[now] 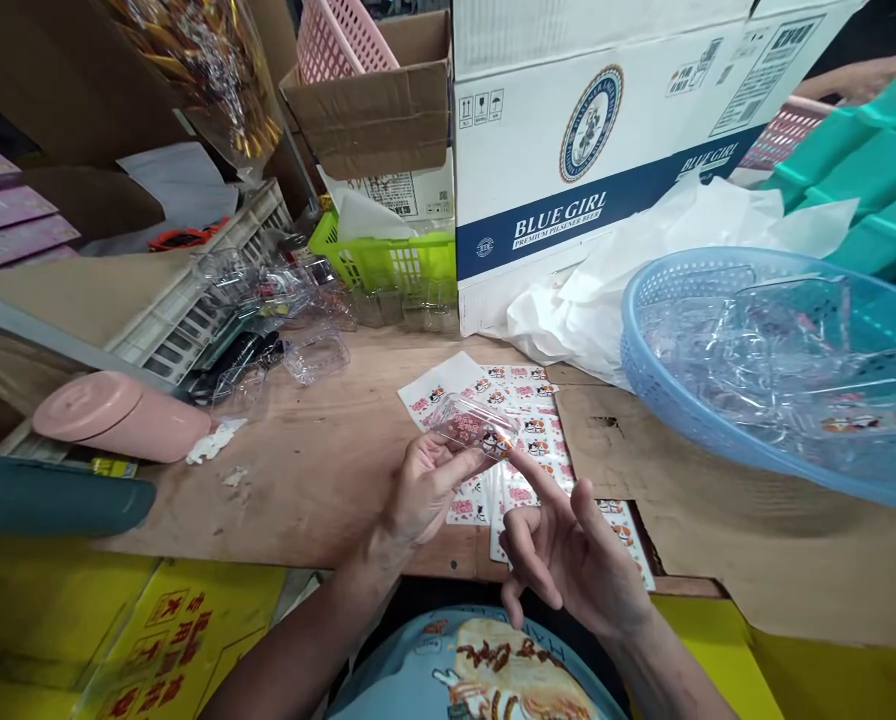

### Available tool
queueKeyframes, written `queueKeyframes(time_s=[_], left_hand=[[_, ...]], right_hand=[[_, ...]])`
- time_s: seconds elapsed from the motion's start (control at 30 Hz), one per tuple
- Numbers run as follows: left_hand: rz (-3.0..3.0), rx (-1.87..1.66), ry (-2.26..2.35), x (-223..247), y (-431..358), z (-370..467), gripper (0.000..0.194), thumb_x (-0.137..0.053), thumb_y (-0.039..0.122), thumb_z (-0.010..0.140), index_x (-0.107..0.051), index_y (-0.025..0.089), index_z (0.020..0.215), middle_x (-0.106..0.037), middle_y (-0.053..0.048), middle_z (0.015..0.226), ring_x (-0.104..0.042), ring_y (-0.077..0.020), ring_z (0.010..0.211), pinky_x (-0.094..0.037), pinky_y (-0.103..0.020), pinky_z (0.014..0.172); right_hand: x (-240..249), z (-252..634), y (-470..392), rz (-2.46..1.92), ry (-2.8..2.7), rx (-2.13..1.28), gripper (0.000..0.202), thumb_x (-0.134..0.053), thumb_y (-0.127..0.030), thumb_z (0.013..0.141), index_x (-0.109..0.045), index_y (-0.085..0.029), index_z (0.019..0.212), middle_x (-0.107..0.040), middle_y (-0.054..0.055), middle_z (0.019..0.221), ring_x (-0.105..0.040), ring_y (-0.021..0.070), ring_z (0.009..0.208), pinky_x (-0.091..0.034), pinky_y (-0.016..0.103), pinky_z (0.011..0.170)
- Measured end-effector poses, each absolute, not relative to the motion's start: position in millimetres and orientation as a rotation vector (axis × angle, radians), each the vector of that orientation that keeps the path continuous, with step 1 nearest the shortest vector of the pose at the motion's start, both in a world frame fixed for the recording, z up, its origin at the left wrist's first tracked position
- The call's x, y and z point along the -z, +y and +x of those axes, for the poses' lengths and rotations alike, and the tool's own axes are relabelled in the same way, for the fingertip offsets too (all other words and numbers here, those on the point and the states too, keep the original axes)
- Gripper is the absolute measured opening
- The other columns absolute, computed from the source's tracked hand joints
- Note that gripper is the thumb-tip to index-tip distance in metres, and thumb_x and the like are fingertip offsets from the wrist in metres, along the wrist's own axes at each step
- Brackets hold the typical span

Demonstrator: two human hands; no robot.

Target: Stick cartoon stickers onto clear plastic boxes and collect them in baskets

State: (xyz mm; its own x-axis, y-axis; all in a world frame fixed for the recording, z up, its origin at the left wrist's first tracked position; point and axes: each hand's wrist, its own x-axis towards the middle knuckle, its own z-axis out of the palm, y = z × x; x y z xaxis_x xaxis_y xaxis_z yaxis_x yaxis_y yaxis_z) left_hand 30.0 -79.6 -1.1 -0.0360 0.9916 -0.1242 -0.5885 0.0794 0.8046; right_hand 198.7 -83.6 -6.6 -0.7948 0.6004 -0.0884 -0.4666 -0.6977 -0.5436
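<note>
left hand (422, 485) pinching a clear plastic box (472, 420) with a cat sticker (496, 442) on it, held above the sticker sheets (534, 428) on the tabletop (305, 490); right hand (579, 555) not gripping, index finger out to the box's near corner, other fingers loosely spread, can't tell if the tip presses; blue plastic basket (634, 365) of clear boxes off to the right

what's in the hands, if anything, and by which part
The left hand holds a clear, oblong plastic case by its near-left side; the right hand grips nothing, index fingertip at the case's right end.
</note>
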Motion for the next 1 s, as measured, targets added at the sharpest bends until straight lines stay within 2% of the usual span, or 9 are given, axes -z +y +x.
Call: queueKeyframes(time_s=[0.37, 0.6, 0.67, 0.73, 0.8, 0.83, 0.87, 0.93, 1.0], left_hand=[[0.606, -1.434, 0.851, 0, -82, 25, 0.019, -0.078, 0.016, 0.074, -0.076, 0.016, 0.093, -0.077, -0.007, 0.1, -0.072, -0.0225, 0.096, -0.051, -0.039, 0.099], [0.495, -1.514, 0.855, 5, -79, 27, 0.023, -0.072, 0.037, 0.083, -0.076, 0.015, 0.088, -0.077, -0.01, 0.102, -0.07, -0.0284, 0.104, -0.053, -0.047, 0.098], [0.508, -1.545, 0.903, 7, -78, 29, 0.022, -0.074, 0.037, 0.082, -0.076, 0.015, 0.088, -0.077, -0.009, 0.101, -0.071, -0.0282, 0.103, -0.054, -0.046, 0.097], [0.524, -1.574, 0.964, 9, -77, 31, 0.024, -0.076, 0.038, 0.08, -0.076, 0.015, 0.089, -0.077, -0.009, 0.101, -0.071, -0.0279, 0.102, -0.055, -0.044, 0.095], [0.542, -1.608, 1.036, 8, -79, 34, 0.027, -0.077, 0.039, 0.078, -0.077, 0.016, 0.091, -0.077, -0.008, 0.103, -0.071, -0.027, 0.101, -0.057, -0.041, 0.093], [0.546, -1.613, 1.061, 7, -79, 35, 0.027, -0.078, 0.038, 0.077, -0.077, 0.016, 0.092, -0.077, -0.008, 0.103, -0.072, -0.0263, 0.1, -0.058, -0.039, 0.091], [0.547, -1.599, 1.07, 6, -80, 38, 0.026, -0.079, 0.037, 0.076, -0.077, 0.017, 0.093, -0.077, -0.007, 0.102, -0.072, -0.0258, 0.099, -0.059, -0.037, 0.09], [0.547, -1.518, 1.028, 2, -81, 45, 0.023, -0.081, 0.036, 0.074, -0.078, 0.019, 0.09, -0.078, -0.005, 0.097, -0.073, -0.0251, 0.096, -0.06, -0.036, 0.089], [0.542, -1.429, 0.927, -4, -80, 55, 0.018, -0.083, 0.035, 0.071, -0.079, 0.022, 0.084, -0.078, -0.004, 0.089, -0.073, -0.0246, 0.092, -0.06, -0.037, 0.088]], right_hand=[[9, 192, -82, -0.43, -0.723, -2.39, 0.065, -0.035, -0.067, 0.095, -0.036, -0.032, 0.15, -0.055, -0.005, 0.059, -0.036, 0.0065, 0.037, -0.057, 0.036, 0.055], [13, 188, -87, -0.573, -0.899, -2.283, 0.071, -0.027, -0.066, 0.097, -0.021, -0.028, 0.156, -0.05, -0.007, 0.056, -0.035, 0.0088, 0.038, -0.056, 0.038, 0.057], [14, 189, -87, -0.752, -1.122, -2.133, 0.068, -0.025, -0.062, 0.099, -0.023, -0.025, 0.156, -0.048, -0.006, 0.054, -0.037, 0.0106, 0.039, -0.054, 0.036, 0.056], [16, 192, -86, -1.04, -1.495, -1.728, 0.069, -0.036, -0.058, 0.099, -0.027, -0.021, 0.156, -0.05, -0.003, 0.056, -0.045, 0.0143, 0.046, -0.054, 0.036, 0.06], [16, 193, -82, -1.224, -1.785, -1.147, 0.073, -0.049, -0.052, 0.096, -0.027, -0.018, 0.156, -0.063, 0.005, 0.073, -0.057, 0.0206, 0.063, -0.055, 0.042, 0.072], [15, 193, -79, -1.242, -1.858, -0.894, 0.076, -0.054, -0.051, 0.094, -0.025, -0.019, 0.157, -0.067, 0.012, 0.091, -0.062, 0.0254, 0.078, -0.053, 0.046, 0.082], [13, 192, -76, -1.224, -1.895, -0.712, 0.08, -0.056, -0.051, 0.093, -0.021, -0.02, 0.158, -0.065, 0.017, 0.112, -0.062, 0.0308, 0.097, -0.05, 0.052, 0.092], [7, 190, -68, -1.156, -1.92, -0.575, 0.083, -0.057, -0.051, 0.092, -0.015, -0.024, 0.159, -0.047, 0.019, 0.144, -0.048, 0.0359, 0.128, -0.041, 0.057, 0.106], [-2, 193, -60, -1.106, -1.897, -0.643, 0.083, -0.059, -0.049, 0.092, -0.015, -0.027, 0.158, -0.042, 0.016, 0.15, -0.043, 0.0329, 0.135, -0.042, 0.052, 0.108]])
